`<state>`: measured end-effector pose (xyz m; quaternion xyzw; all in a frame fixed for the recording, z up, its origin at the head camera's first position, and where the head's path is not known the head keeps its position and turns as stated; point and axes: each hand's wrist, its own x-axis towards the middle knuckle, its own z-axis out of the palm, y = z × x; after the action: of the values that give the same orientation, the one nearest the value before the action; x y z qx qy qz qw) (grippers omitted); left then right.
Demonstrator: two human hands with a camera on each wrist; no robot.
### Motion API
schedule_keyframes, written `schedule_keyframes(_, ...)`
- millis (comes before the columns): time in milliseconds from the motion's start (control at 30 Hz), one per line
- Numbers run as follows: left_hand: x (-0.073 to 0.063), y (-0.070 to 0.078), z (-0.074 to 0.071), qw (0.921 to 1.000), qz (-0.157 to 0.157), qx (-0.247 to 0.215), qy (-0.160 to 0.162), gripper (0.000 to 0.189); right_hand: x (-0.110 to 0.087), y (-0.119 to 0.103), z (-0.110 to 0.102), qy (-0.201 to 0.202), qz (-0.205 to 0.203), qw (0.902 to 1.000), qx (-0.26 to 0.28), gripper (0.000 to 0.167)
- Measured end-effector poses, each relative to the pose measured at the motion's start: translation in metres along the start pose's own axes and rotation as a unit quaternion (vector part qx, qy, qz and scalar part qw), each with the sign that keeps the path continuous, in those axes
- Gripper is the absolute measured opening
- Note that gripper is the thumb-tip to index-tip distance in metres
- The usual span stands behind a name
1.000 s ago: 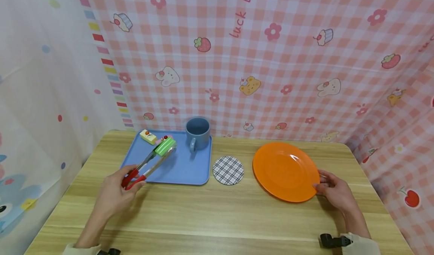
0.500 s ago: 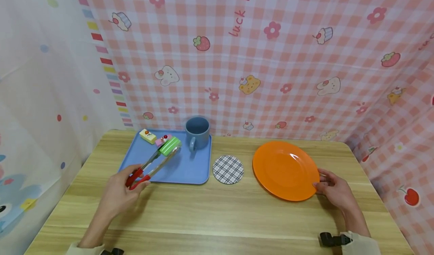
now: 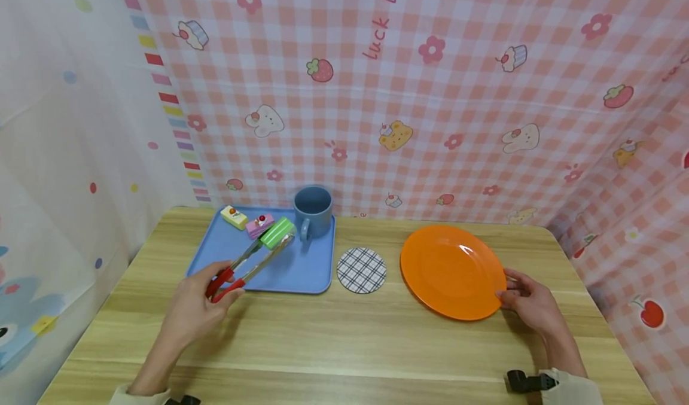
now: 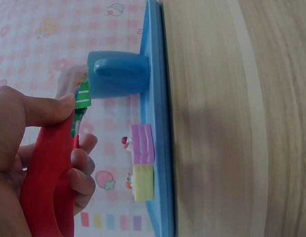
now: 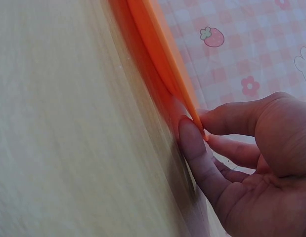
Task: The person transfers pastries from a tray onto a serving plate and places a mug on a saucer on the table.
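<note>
Currently, the left hand (image 3: 198, 302) grips tongs (image 3: 263, 262) that hold a green cake (image 3: 277, 233) above the tray (image 3: 304, 268), while the right hand (image 3: 535, 306) pinches the orange plate (image 3: 452, 273) by its rim.

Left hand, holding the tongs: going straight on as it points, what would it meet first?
Probably the blue mug, just beyond the green toy cake in the tongs, though height and depth are unclear.

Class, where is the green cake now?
In the head view, the green cake is left of centre, held in the tongs above the tray, with the pink cake on its left and mug on its right.
</note>
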<state>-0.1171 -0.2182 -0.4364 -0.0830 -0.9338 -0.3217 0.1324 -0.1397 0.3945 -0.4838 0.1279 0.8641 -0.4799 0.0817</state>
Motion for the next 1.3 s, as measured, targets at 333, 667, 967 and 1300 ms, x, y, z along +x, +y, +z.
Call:
schedule_keyframes(333, 0.0, 0.006, 0.005, 0.9998, 0.016, 0.0, 0.013, 0.048, -0.001, -0.001, 0.001, 0.003, 0.0, 1.0, -0.006, 0.067)
schedule_keyframes(667, 0.0, 0.012, 0.01, 0.9999, 0.013, -0.006, 0.002, 0.049, -0.003, -0.001, 0.001, 0.005, -0.005, 0.9999, -0.008, 0.067)
schedule_keyframes(967, 0.0, 0.017, 0.014, 0.9998, 0.012, -0.013, -0.006, 0.048, -0.002, -0.002, 0.0, 0.002, -0.002, 1.0, -0.008, 0.067)
schedule_keyframes(1300, 0.0, 0.02, 0.02, 0.9996, 0.01, -0.012, -0.024, 0.048, -0.003, -0.002, 0.001, 0.007, 0.001, 0.9999, -0.012, 0.066)
